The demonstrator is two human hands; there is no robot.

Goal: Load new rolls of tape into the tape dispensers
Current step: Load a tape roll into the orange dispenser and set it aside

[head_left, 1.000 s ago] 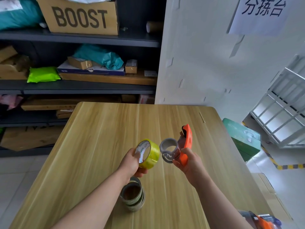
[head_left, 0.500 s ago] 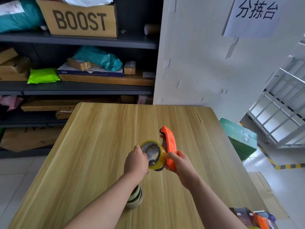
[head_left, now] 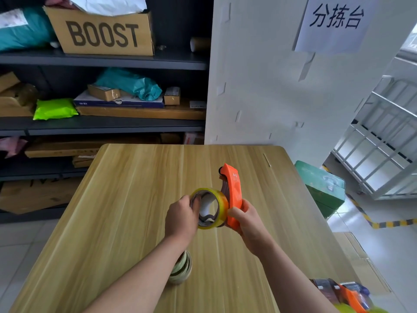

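Two sets of fingers do the holding. The left hand [head_left: 181, 219] curls its fingers over the left rim of a yellow tape roll [head_left: 223, 205]. The right hand [head_left: 247, 219] wraps thumb and fingers round the near end of an orange tape dispenser [head_left: 234, 193]. The roll stands on edge, its open core turned left toward the left hand, its right side touching the dispenser's left face. A grey part shows inside the core; whether the roll is fully seated cannot be told. Both are held in the air above the middle of the wooden table [head_left: 126, 199].

On the table near the left forearm stands a short stack of tape rolls [head_left: 183, 267], partly hidden by the arm. At the near right corner lies another orange dispenser [head_left: 348, 294]. Beyond the far left edge, dark shelves [head_left: 101, 125] carry parcels and a cardboard box [head_left: 101, 32] printed BOOST. A green box [head_left: 322, 186] sits on the floor to the right.
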